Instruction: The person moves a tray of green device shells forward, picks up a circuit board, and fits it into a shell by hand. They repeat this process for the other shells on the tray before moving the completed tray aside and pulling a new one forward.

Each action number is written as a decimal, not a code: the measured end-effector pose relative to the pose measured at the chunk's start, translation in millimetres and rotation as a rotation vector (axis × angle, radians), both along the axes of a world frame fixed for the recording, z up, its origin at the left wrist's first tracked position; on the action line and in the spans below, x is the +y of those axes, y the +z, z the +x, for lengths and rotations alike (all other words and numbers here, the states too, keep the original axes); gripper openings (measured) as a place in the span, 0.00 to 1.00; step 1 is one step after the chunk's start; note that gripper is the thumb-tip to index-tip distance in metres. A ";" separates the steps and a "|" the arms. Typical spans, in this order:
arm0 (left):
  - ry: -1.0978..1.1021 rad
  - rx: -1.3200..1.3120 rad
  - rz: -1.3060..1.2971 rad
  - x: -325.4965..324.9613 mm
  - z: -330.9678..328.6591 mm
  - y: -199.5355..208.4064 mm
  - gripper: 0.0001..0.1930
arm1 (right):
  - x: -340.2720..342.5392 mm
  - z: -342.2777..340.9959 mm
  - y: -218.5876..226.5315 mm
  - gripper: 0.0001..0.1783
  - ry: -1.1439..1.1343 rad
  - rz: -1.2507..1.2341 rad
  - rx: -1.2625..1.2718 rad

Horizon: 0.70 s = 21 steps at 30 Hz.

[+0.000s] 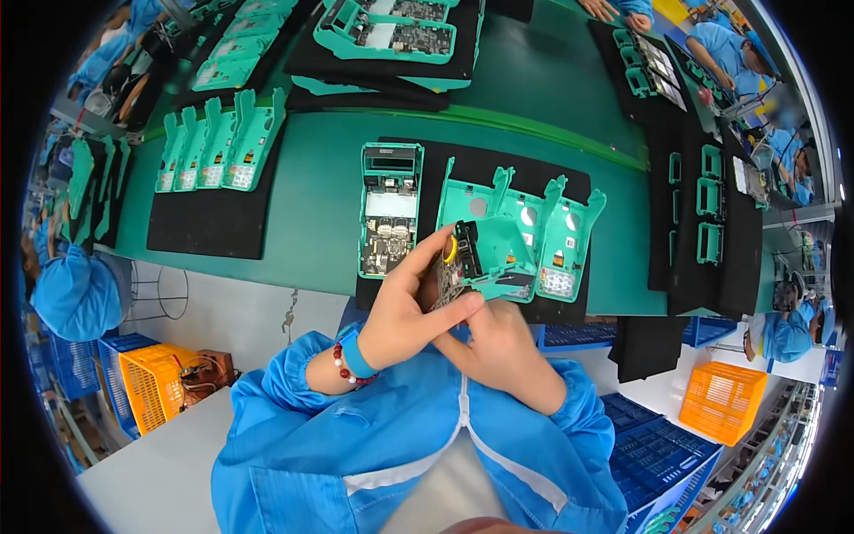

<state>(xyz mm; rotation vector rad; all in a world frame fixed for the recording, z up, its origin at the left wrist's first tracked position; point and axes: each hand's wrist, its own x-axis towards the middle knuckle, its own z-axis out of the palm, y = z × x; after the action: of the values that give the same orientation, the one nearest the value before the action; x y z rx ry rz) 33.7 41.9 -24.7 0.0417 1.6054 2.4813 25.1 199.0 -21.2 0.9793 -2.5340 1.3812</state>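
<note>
Both hands closed on one circuit board (452,267), held over the table's near edge: my left hand (405,311) pinches its left side, my right hand (503,347) grips from below. Teal housing shell (498,236) touches the board at 2 o'clock; an open teal device (389,214) lies at 10 o'clock.

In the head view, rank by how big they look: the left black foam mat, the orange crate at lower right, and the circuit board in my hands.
1. Left black foam mat
2. Orange crate
3. Circuit board
</note>
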 end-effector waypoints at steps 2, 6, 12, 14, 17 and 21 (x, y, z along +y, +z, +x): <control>0.035 0.038 -0.027 1.0 4.8 -3.5 0.44 | 13.6 -5.5 8.9 0.22 0.001 0.065 0.136; 0.035 0.035 0.027 -0.1 6.4 -0.6 0.43 | 24.7 -7.4 24.8 0.20 -0.100 -0.140 0.236; 0.086 0.138 -0.124 5.4 6.8 -11.4 0.44 | 26.1 -14.6 14.2 0.32 -0.178 -0.425 -0.105; 0.102 0.123 -0.119 7.8 6.1 -6.6 0.44 | 24.1 -16.4 12.0 0.27 -0.091 -0.433 -0.256; 0.156 0.179 -0.354 7.0 5.8 -9.7 0.44 | 24.0 -17.6 0.2 0.21 -0.049 -0.474 -0.312; 0.177 0.234 -0.472 6.1 5.2 -11.4 0.45 | 20.9 -15.0 -2.3 0.18 -0.006 -0.659 -0.452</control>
<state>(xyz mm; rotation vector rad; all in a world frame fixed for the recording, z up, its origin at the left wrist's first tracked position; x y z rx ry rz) 38.9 48.0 -36.0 0.1335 2.3477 2.2107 10.1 219.9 -23.5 0.5743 -2.0289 2.4226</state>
